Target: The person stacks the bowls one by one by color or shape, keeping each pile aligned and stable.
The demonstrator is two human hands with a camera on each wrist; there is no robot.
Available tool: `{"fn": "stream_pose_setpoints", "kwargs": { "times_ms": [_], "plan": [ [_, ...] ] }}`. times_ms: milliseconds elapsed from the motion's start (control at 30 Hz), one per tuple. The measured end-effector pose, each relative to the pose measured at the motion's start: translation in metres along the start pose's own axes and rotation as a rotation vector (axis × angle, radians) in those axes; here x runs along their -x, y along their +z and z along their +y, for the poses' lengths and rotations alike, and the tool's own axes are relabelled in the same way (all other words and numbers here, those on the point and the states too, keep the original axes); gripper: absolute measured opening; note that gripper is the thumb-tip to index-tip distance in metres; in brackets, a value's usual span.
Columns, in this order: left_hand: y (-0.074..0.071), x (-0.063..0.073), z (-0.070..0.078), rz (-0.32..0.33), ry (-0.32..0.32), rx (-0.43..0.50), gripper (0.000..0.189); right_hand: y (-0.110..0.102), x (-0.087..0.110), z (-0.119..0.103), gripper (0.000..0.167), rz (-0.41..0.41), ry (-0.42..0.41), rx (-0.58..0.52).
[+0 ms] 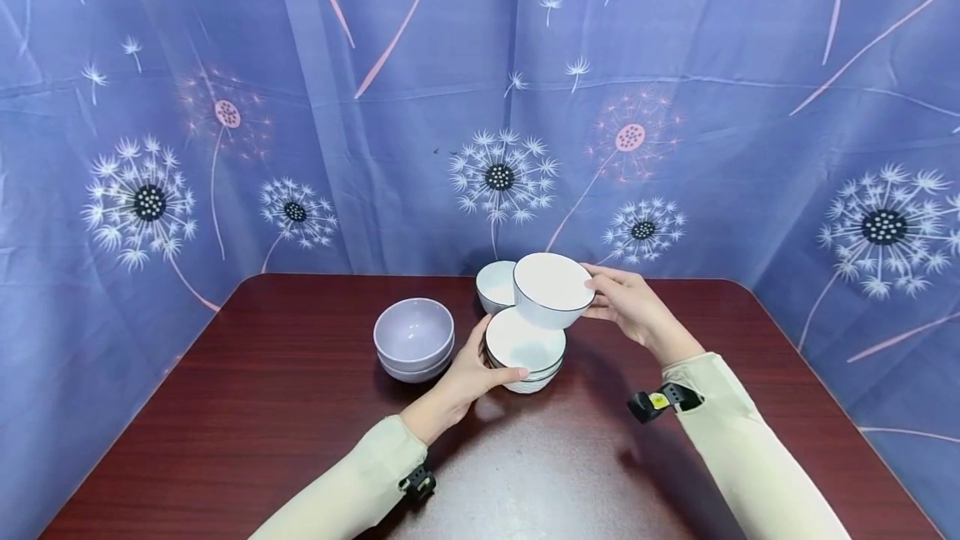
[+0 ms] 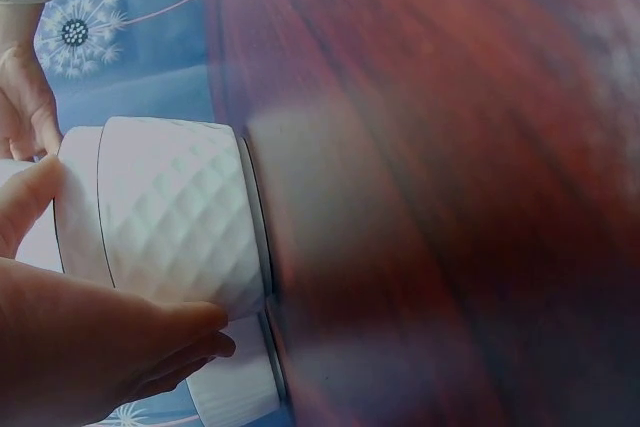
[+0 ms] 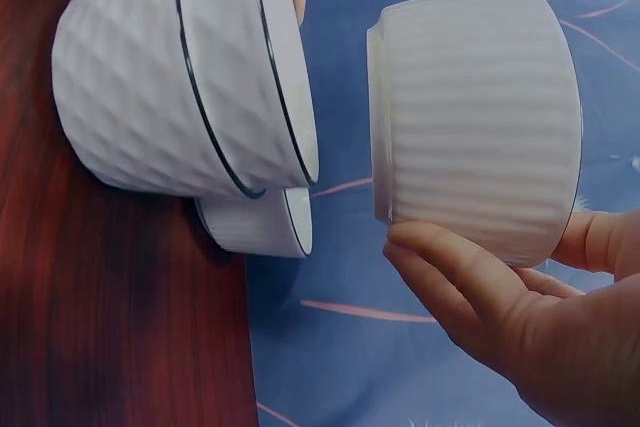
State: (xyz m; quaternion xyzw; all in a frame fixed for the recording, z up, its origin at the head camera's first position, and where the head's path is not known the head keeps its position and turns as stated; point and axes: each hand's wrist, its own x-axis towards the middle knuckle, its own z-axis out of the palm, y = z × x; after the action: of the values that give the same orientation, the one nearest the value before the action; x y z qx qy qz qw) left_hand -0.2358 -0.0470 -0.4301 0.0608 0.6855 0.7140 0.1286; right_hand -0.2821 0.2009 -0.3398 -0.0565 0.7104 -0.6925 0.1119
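My right hand (image 1: 633, 304) holds a white ribbed bowl (image 3: 480, 117) in the air, thumb at its rim and fingers under its side near the foot. Below it stand two nested white bowls (image 1: 525, 344) with a dimpled diamond pattern and dark rims. Around the near left side of that stack, my left hand (image 1: 467, 375) grips with thumb and fingers spread apart. In the right wrist view a gap shows between the raised bowl and the stack. Just behind the stack sits another white ribbed bowl (image 1: 495, 283), partly hidden by the raised one.
Two nested lavender bowls (image 1: 414, 332) stand on the dark red wooden table (image 1: 262, 407), left of the white stack. A blue curtain (image 1: 405, 148) with dandelion prints hangs right behind the table's back edge and along both sides.
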Motion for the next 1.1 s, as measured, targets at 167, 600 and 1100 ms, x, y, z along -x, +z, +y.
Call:
{"fn": "stream_pose_setpoints", "kwargs": {
  "times_ms": [167, 600, 1100],
  "plan": [
    [0.0, 0.0, 0.0, 0.005, 0.003, 0.005, 0.107, 0.007, -0.002, 0.002, 0.054, -0.018, 0.002, -0.006],
    [0.0, -0.002, -0.003, -0.015, 0.037, 0.012, 0.106, 0.026, 0.001, 0.011, 0.053, -0.049, 0.004, 0.004],
    [-0.001, 0.0, -0.001, -0.007, 0.033, -0.013, 0.103, 0.034, 0.002, 0.021, 0.05, -0.073, 0.017, 0.029]
  ]
}}
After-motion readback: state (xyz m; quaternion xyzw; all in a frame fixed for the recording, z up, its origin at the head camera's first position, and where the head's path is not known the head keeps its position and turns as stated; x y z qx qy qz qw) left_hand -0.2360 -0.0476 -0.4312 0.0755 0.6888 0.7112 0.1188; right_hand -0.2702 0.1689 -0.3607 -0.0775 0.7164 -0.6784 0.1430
